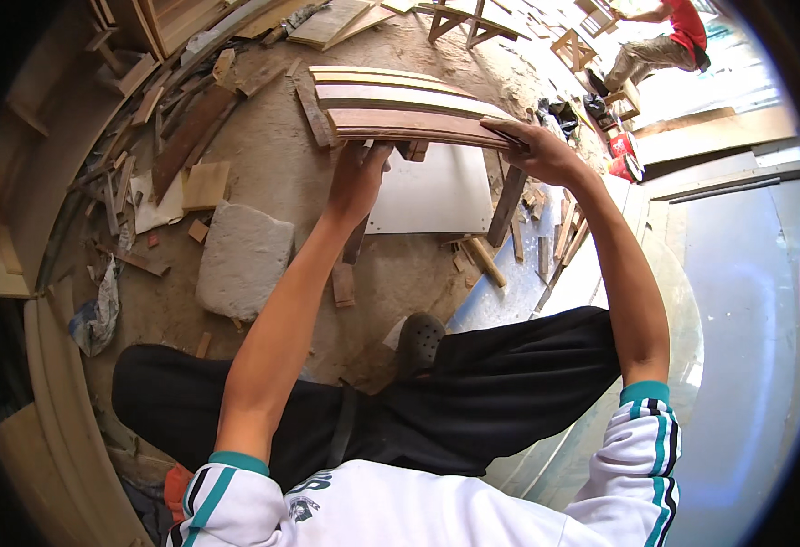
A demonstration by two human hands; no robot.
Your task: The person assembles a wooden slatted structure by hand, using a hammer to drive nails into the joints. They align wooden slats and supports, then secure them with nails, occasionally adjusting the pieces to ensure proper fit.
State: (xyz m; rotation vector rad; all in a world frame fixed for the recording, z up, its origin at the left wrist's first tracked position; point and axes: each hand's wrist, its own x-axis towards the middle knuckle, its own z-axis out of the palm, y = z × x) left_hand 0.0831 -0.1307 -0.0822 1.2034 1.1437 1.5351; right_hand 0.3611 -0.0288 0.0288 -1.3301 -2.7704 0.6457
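Observation:
Several long wooden slats (pixel 409 123), some pale and some reddish brown, lie side by side in front of me like the top of a low bench. Dark wooden legs or struts (pixel 506 205) show below them; how they join is hidden. My left hand (pixel 359 178) is closed around the near edge, left of the middle, with its fingertips partly out of sight underneath. At the right end my right hand (pixel 541 150) grips the slats, fingers over the top. Beneath and nearer to me is a white panel (pixel 432 191).
A pale stone-like block (pixel 247 260) sits on the dirt floor left of my legs. Wood offcuts (pixel 195 137) pile up along the left. Red cans (pixel 625 157) stand at the right, near a glass sheet (pixel 664 310). Another person in a red top (pixel 687 27) sits far right.

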